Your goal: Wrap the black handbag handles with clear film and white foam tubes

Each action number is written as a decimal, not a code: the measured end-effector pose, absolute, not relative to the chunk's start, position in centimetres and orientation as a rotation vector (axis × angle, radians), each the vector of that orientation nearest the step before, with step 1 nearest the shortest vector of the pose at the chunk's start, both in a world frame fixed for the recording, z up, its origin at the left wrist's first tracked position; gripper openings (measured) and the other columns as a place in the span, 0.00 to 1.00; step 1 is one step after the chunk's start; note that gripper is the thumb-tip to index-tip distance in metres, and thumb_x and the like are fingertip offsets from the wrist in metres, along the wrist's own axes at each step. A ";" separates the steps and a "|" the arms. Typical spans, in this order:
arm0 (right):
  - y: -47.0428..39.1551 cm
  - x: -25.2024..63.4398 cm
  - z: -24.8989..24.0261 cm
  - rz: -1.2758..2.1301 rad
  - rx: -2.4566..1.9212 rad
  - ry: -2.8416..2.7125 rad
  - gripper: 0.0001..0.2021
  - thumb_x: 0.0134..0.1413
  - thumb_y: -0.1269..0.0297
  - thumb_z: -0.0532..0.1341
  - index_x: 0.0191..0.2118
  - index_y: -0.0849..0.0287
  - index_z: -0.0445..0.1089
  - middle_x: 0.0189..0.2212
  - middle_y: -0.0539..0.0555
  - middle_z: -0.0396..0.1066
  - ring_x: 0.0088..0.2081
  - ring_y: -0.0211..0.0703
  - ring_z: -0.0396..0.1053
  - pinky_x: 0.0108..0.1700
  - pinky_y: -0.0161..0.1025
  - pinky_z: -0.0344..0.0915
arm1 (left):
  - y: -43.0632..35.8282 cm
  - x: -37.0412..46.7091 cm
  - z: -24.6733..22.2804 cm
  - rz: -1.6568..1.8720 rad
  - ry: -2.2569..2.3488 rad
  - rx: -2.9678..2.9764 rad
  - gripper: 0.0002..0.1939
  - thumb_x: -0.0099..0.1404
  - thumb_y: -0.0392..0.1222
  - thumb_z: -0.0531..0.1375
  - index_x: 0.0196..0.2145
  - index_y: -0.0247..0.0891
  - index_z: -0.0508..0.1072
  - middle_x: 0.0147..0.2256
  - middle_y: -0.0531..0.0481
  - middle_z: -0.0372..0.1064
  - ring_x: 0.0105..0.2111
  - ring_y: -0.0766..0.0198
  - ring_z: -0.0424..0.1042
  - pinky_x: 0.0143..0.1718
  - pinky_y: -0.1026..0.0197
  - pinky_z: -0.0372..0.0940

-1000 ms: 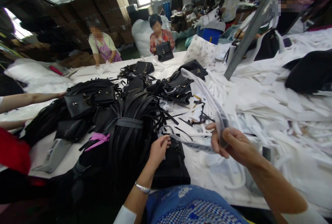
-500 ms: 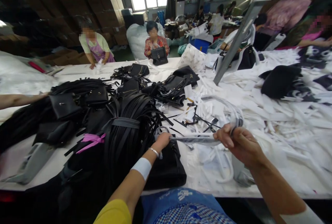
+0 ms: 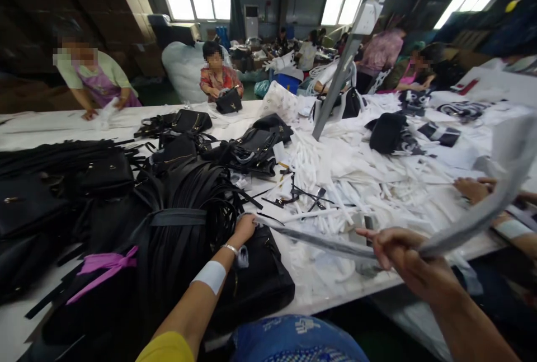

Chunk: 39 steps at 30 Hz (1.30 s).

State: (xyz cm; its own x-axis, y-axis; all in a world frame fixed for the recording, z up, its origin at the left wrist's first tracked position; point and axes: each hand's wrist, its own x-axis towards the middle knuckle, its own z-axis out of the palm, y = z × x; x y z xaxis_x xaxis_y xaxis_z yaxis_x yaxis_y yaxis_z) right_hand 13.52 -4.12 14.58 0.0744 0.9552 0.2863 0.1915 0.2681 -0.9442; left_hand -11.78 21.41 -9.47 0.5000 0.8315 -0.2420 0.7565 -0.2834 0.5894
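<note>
My left hand [image 3: 244, 230] is closed on the near end of a long strap [image 3: 319, 240] in pale, translucent wrapping. The strap runs across to my right hand [image 3: 409, 255], whose fingers are curled around it with the index finger pointing out. Beyond that hand it sweeps up toward the right edge, slightly blurred. A black handbag [image 3: 268, 275] lies just under my left hand. To its left is a thick bundle of black straps [image 3: 180, 188], bound by a grey band [image 3: 178, 217]. A purple tie [image 3: 107, 267] is knotted near the bundle.
White strips [image 3: 323, 186] cover the table's middle and right. A metal post [image 3: 335, 85] rises from the table. Several black bags [image 3: 251, 146] lie behind the bundle. Another person's hands [image 3: 472, 189] are close at right. People [image 3: 222, 74] stand or sit across the table.
My view has turned to the right. The strap, looped back over my right hand before, now stretches out toward the right. Another person's hands have come into view there.
</note>
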 end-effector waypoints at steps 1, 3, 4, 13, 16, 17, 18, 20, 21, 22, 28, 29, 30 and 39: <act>-4.9 13.5 14.9 0.819 -1.286 -1.453 0.13 0.57 0.53 0.58 0.39 0.54 0.73 0.16 0.48 0.66 0.35 0.47 0.74 0.58 0.58 0.59 | 21.4 -11.9 -9.4 0.130 1.288 2.101 0.17 0.59 0.29 0.52 0.40 0.38 0.76 0.44 0.44 0.74 0.46 0.61 0.70 0.46 0.63 0.60; -6.1 13.3 15.3 0.727 -1.584 -1.579 0.11 0.56 0.56 0.60 0.38 0.54 0.75 0.25 0.54 0.74 0.46 0.53 0.72 0.57 0.55 0.61 | 21.5 -12.1 -9.4 0.097 1.283 2.131 0.17 0.60 0.29 0.52 0.41 0.38 0.76 0.45 0.44 0.74 0.47 0.60 0.70 0.46 0.63 0.60; -6.6 13.2 15.5 0.639 -1.714 -1.616 0.11 0.55 0.56 0.60 0.40 0.54 0.75 0.32 0.56 0.75 0.49 0.55 0.70 0.57 0.53 0.61 | 21.6 -12.2 -9.5 0.082 1.286 2.144 0.16 0.60 0.30 0.52 0.41 0.38 0.76 0.45 0.44 0.74 0.47 0.60 0.70 0.46 0.63 0.60; -9.0 14.3 12.7 0.286 -1.899 -1.332 0.16 0.57 0.53 0.56 0.41 0.57 0.75 0.44 0.57 0.73 0.44 0.49 0.73 0.38 0.38 0.76 | 21.1 -12.3 -8.4 0.088 1.249 2.212 0.18 0.59 0.29 0.55 0.47 0.36 0.72 0.48 0.40 0.71 0.50 0.56 0.68 0.51 0.58 0.59; -8.7 13.9 12.8 0.216 -1.816 -1.366 0.13 0.60 0.59 0.55 0.44 0.56 0.73 0.46 0.56 0.73 0.46 0.48 0.72 0.43 0.41 0.75 | 18.7 -12.5 -6.0 0.264 1.260 2.215 0.26 0.59 0.29 0.54 0.56 0.35 0.63 0.57 0.39 0.62 0.57 0.56 0.61 0.57 0.57 0.54; -8.5 13.7 13.0 0.171 -1.783 -1.410 0.12 0.60 0.60 0.55 0.44 0.56 0.73 0.46 0.55 0.73 0.46 0.47 0.72 0.46 0.42 0.73 | 17.3 -12.4 -5.0 0.355 1.255 2.176 0.24 0.62 0.31 0.53 0.56 0.35 0.63 0.57 0.40 0.61 0.57 0.56 0.60 0.58 0.56 0.53; -8.2 13.6 13.3 0.121 -1.753 -1.456 0.12 0.60 0.62 0.55 0.44 0.55 0.73 0.46 0.54 0.73 0.46 0.47 0.72 0.48 0.42 0.72 | 15.6 -12.3 -4.0 0.502 1.221 2.053 0.20 0.64 0.35 0.52 0.54 0.36 0.65 0.55 0.40 0.64 0.55 0.56 0.62 0.57 0.55 0.55; -7.5 13.6 13.9 0.026 -1.694 -1.544 0.11 0.60 0.64 0.55 0.44 0.54 0.73 0.45 0.54 0.74 0.46 0.45 0.72 0.50 0.41 0.70 | 11.8 -11.6 -1.9 0.594 1.040 1.658 0.16 0.64 0.47 0.54 0.46 0.36 0.70 0.44 0.40 0.72 0.45 0.54 0.71 0.50 0.54 0.63; -7.1 13.6 14.0 0.008 -1.661 -1.598 0.11 0.60 0.65 0.55 0.45 0.54 0.73 0.45 0.54 0.74 0.46 0.44 0.73 0.51 0.40 0.70 | 10.0 -11.1 -0.9 0.518 0.928 1.417 0.19 0.63 0.52 0.55 0.43 0.34 0.71 0.39 0.39 0.74 0.40 0.53 0.74 0.43 0.54 0.67; -6.6 13.7 14.1 0.025 -1.625 -1.663 0.12 0.60 0.66 0.55 0.45 0.55 0.73 0.45 0.55 0.74 0.46 0.43 0.73 0.52 0.39 0.69 | 8.5 -10.4 0.1 0.407 0.819 1.160 0.25 0.63 0.57 0.53 0.43 0.32 0.71 0.37 0.37 0.75 0.38 0.53 0.75 0.40 0.53 0.68; -3.5 11.6 10.9 0.367 -1.236 -2.018 0.14 0.64 0.64 0.51 0.46 0.55 0.73 0.45 0.54 0.74 0.49 0.38 0.70 0.55 0.37 0.65 | 7.1 -6.8 4.4 0.505 0.576 0.349 0.25 0.65 0.56 0.53 0.42 0.27 0.71 0.41 0.33 0.74 0.40 0.54 0.75 0.43 0.56 0.68; -3.2 11.0 10.0 0.417 -1.165 -2.048 0.15 0.64 0.64 0.51 0.47 0.54 0.73 0.45 0.53 0.74 0.50 0.38 0.69 0.56 0.37 0.64 | 7.6 -6.8 4.7 0.594 0.620 0.304 0.20 0.66 0.50 0.54 0.41 0.27 0.71 0.39 0.35 0.74 0.39 0.57 0.75 0.43 0.57 0.69; -3.0 10.6 9.1 0.462 -1.113 -2.060 0.15 0.64 0.64 0.50 0.48 0.52 0.72 0.46 0.52 0.74 0.51 0.37 0.68 0.56 0.36 0.63 | 8.0 -7.0 4.9 0.679 0.664 0.261 0.15 0.66 0.44 0.55 0.39 0.27 0.71 0.38 0.37 0.74 0.37 0.59 0.76 0.42 0.59 0.69; 2.2 11.0 2.2 1.524 -1.326 -1.131 0.27 0.55 0.46 0.56 0.52 0.61 0.68 0.49 0.64 0.71 0.52 0.55 0.68 0.55 0.49 0.64 | 6.9 -10.0 6.4 0.915 0.774 0.299 0.09 0.63 0.39 0.58 0.36 0.28 0.70 0.18 0.60 0.53 0.13 0.79 0.51 0.14 0.76 0.48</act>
State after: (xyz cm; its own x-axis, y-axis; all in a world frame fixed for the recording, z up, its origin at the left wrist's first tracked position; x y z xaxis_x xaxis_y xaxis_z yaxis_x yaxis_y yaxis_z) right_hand 11.00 2.22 2.21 -0.1276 0.9534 -0.2735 -0.0144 -0.2775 -0.9606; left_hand -9.97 6.94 6.38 0.3689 0.8010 -0.4716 -0.5977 0.5930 0.5396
